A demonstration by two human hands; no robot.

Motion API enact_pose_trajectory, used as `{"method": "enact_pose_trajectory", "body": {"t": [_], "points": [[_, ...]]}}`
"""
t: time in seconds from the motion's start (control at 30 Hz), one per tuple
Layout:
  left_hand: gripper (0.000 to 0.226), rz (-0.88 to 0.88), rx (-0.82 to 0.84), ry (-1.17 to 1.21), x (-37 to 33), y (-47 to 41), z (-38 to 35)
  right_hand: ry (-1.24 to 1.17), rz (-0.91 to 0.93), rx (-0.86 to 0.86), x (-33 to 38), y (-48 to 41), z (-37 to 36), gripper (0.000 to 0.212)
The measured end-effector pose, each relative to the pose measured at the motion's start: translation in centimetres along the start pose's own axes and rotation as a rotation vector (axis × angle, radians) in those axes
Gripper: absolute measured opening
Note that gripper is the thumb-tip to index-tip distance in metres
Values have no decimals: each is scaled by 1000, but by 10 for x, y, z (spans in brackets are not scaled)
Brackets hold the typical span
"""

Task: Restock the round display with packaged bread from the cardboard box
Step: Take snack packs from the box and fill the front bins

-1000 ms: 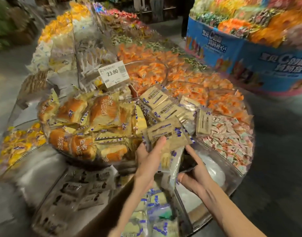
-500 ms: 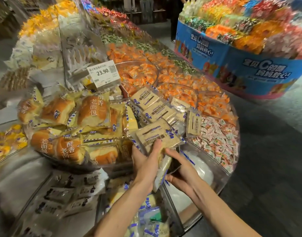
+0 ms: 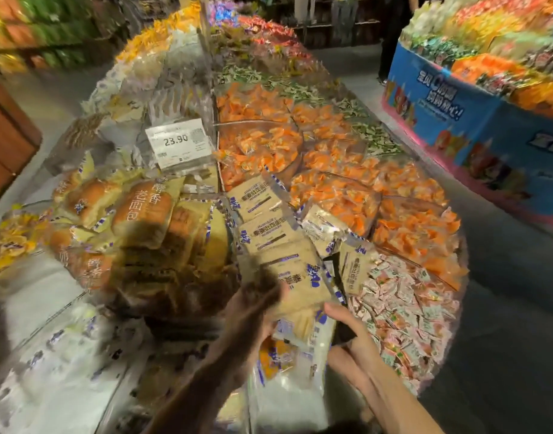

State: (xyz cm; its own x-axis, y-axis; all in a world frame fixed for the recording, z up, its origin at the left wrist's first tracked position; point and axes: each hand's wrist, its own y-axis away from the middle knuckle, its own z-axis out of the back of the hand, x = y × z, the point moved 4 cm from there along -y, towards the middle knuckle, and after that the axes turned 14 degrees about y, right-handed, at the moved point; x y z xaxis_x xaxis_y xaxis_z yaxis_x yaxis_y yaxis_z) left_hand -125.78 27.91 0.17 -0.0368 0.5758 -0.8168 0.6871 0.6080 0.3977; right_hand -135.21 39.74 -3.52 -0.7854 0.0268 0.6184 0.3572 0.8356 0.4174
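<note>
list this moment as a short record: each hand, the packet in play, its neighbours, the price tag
left hand: on the near-left edge of the top bread packet; motion-blurred, grip unclear
right hand: against the right side of the packets below it; grip unclear
behind the packet: flat packets of the same kind, in a row
to its left: bun packets
to its right: pink sweets
further back: orange packets
price tag: 23.90
</note>
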Motion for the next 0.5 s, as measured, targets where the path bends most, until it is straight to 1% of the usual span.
{"method": "enact_pose_trajectory", "body": {"t": [0.03,0.1,0.2,0.27,0.33,0.43,0.5], "points": [[34,9,12,52,0,0,-13,-25,-10,17,10,1,8,83],[32,21,11,141,1,0,-36,-77,-11,42,29,1,24,81],[32,-26,-36,205,-5,1,-57,-47,-30,78,56,0,34,74],[29,-79,-50,200,-9,3,-62,-27,-36,142,70,3,30,68],[30,-111,-55,201,-15,6,-65,-59,-27,177,81,6,30,66],[30,-163,-45,151,-34,6,-68,-106,12,163,94,10,36,68],[29,-259,-51,44,-58,4,-64,-98,36,144,103,13,41,66]]}}
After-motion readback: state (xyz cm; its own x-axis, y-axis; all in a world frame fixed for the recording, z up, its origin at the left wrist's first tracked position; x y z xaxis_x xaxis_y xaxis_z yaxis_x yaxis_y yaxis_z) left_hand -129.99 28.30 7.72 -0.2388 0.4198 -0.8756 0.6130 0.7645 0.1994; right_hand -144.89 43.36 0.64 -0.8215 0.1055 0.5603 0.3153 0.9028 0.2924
